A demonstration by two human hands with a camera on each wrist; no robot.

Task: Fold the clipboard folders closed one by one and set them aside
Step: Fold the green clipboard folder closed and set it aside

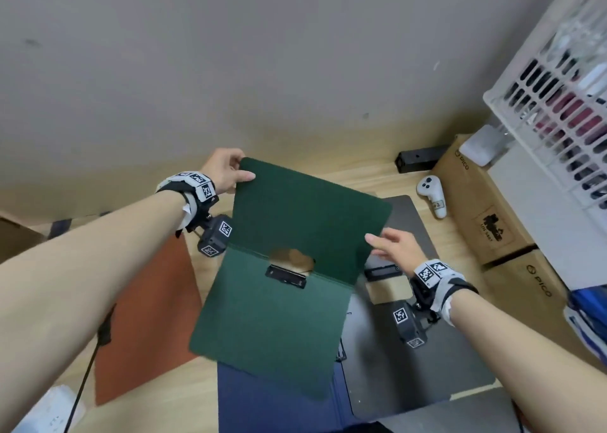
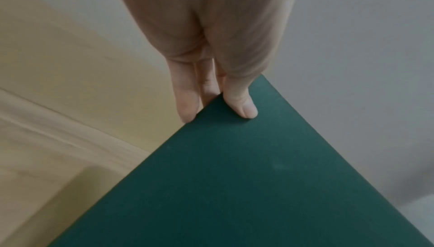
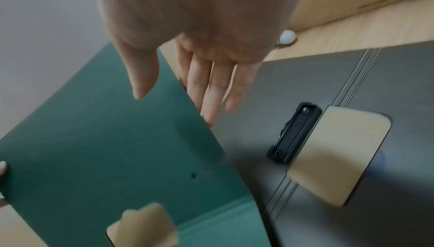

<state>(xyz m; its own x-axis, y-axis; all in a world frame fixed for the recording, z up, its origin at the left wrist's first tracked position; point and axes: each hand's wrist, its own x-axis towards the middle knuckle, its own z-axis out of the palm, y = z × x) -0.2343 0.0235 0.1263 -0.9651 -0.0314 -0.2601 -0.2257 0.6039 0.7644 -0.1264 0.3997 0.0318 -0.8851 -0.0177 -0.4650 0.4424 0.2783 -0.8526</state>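
A dark green clipboard folder (image 1: 289,301) lies half open at the middle of the desk, its black clip (image 1: 285,276) showing at the fold. Its cover flap (image 1: 308,215) stands raised. My left hand (image 1: 228,169) pinches the flap's far left corner (image 2: 225,121), thumb on top and fingers behind. My right hand (image 1: 394,243) hovers with straight fingers (image 3: 211,91) at the flap's right edge (image 3: 202,121), holding nothing. Under the green folder lie a blue folder (image 1: 272,399) and an open dark grey folder (image 1: 423,350) with its own clip (image 3: 294,132).
An orange-brown folder (image 1: 147,317) lies flat at the left. A white controller (image 1: 432,196), cardboard boxes (image 1: 486,215) and a white lattice basket (image 1: 558,81) stand at the right. A grey wall rises behind the desk. A black cable (image 1: 85,376) runs under my left arm.
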